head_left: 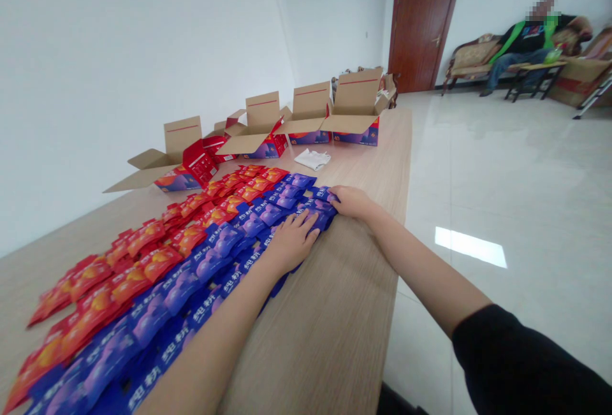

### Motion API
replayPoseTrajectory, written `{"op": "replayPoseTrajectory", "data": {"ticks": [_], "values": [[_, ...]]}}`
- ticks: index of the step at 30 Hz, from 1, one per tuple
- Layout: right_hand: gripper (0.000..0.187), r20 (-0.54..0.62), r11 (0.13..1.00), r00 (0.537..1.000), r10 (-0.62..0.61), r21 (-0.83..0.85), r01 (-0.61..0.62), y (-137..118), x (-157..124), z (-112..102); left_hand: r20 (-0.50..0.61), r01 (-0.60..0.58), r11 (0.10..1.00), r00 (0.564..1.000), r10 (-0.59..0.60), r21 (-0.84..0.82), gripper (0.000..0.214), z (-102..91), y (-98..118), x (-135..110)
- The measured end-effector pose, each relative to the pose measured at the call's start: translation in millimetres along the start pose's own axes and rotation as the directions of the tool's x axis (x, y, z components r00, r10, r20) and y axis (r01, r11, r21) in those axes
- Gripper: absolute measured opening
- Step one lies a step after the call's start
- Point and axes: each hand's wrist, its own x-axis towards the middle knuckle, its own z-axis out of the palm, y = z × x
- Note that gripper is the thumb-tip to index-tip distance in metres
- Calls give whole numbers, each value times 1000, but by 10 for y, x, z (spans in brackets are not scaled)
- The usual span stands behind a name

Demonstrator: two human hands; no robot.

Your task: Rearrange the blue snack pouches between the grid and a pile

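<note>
Rows of blue packets (176,287) with white lettering and purple pictures lie overlapping on the wooden table (325,313). Beside them, on the wall side, run rows of red packets (129,284) with orange pictures. Flat on the blue packets near the far end of their rows rests my left hand (292,243), fingers stretched out and slightly apart. My right hand (351,202) is at the far end of the outer blue row, its thumb and fingers closed on the edge of a blue packet (321,193). Part of that packet is hidden by the fingers.
Several open cardboard boxes (356,133) with raised flaps stand along the table's far side. A white cloth or bag (313,159) lies before them. The table's right edge drops to a shiny tiled floor (478,192). A person (530,42) sits on a sofa (471,57) near the door (425,23).
</note>
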Motion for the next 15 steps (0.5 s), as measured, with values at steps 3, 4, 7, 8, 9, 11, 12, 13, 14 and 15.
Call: {"op": "replayPoseTrajectory", "data": {"ticks": [3, 4, 7, 8, 9, 11, 12, 13, 14, 15], "values": [[38, 20, 999, 1000, -9, -52, 10, -44, -7, -28, 1, 5, 1000, 1000, -5, 1, 54, -13, 14, -7], [38, 24, 998, 1000, -7, -70, 9, -68, -7, -37, 0, 4, 1000, 1000, -4, 2, 53, -15, 17, -8], [38, 31, 993, 999, 15, -119, -11, -160, -4, -54, -3, 7, 1000, 1000, -7, 2, 54, -8, 17, -5], [38, 31, 991, 999, 25, -133, -21, -192, -4, -55, -4, 9, 1000, 1000, -9, 2, 55, -2, 15, -3], [38, 30, 989, 999, 34, -145, -29, -219, -6, -54, -5, 11, 1000, 1000, -11, 3, 55, 6, 13, -1], [40, 27, 986, 999, 43, -161, -38, -253, -20, -51, -5, 11, 1000, 1000, -11, 5, 55, 20, 11, 2], [41, 27, 986, 999, 40, -164, -35, -255, -33, -51, -5, 10, 1000, 1000, -10, 5, 55, 24, 12, 3], [42, 28, 986, 999, 32, -164, -27, -245, -49, -52, -4, 9, 1000, 1000, -9, 6, 55, 27, 14, 3], [43, 30, 987, 999, 19, -160, -14, -224, -68, -57, -4, 9, 1000, 1000, -9, 6, 55, 27, 17, 2], [43, 34, 988, 999, 3, -154, 2, -193, -90, -65, -3, 10, 1000, 1000, -10, 5, 56, 25, 18, 1]]}}
